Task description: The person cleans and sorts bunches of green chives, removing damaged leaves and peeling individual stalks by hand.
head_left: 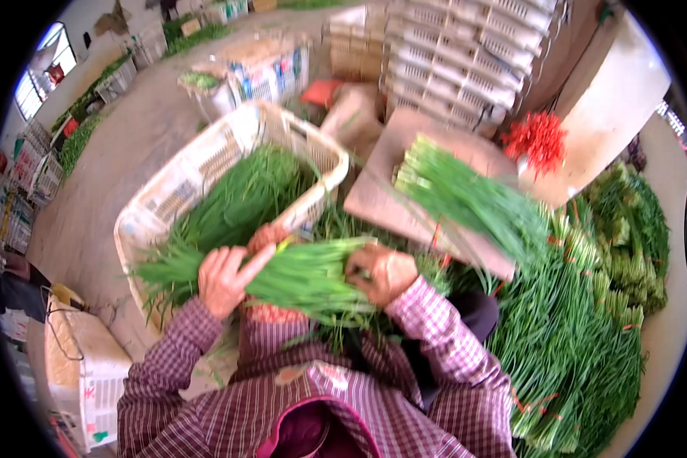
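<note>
A loose bunch of long green chives [305, 275] lies across my lap, between my two hands. My left hand [225, 278] grips it near the leafy end, with one finger stretched along the leaves. At the paler stem end, my right hand [385, 271] is closed on the stalks with its fingers curled in. Just beyond the bunch stands a cream plastic crate [179, 183], and more chives [244, 191] lie inside it. To the right, a pile of chives [466, 191] rests on a flat board [382, 187], its stem ends pointing left.
Chive bundles [572, 328] tied with red bands are heaped on my right. Behind the board rise stacked white crates [458, 61], with a bunch of red ties [536, 143] beside them. A white box [91, 366] stands at lower left. Other crates [263, 69] sit farther back.
</note>
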Available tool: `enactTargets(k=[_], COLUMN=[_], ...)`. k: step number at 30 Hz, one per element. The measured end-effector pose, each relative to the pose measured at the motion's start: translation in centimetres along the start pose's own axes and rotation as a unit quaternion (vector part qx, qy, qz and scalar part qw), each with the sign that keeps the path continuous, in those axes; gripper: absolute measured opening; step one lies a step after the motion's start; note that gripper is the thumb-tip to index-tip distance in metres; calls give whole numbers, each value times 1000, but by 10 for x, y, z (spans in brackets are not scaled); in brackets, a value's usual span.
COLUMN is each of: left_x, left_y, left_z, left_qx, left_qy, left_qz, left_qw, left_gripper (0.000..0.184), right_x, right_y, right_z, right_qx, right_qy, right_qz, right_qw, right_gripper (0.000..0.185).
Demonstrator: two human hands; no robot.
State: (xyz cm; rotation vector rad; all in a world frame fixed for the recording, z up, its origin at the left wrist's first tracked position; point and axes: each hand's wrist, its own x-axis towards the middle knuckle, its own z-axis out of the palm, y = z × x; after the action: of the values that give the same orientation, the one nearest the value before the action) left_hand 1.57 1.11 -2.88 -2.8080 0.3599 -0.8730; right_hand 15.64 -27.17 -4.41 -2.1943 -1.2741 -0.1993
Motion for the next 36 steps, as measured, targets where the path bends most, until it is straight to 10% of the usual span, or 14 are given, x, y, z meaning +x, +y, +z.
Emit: enactTargets(k=[14,20,24,28,30,36], left_x=[-7,-5,-15,1,-8,-8], left_y=[-4,-18,-37,-23,-23,-11], left_z=[-1,-18,-21,-64,-57,-47], left_qx=[-6,-93,-480,-712,-704,-730], left_qy=[-6,-146,-192,-189,-203,-195], left_qz=[-3,-57,-259,-422,-448,-466], left_qw=[1000,983,816,528,512,461], left_gripper=[79,81,71,63,62,65], right_x=[-1,-7,-21,-40,-43,16], right_y=[18,43,62,73,71,-5], right_z=[-6,-49,-87,-71,-49,-67], right_qx=[184,617,675,376,-23,136], right_qy=[-40,-36,36,-19,-34,148], right_qz=[39,188,89,219,117,34], right_qw=[981,764,732,900,992,979], right_gripper=[10,13,17,24,20,14])
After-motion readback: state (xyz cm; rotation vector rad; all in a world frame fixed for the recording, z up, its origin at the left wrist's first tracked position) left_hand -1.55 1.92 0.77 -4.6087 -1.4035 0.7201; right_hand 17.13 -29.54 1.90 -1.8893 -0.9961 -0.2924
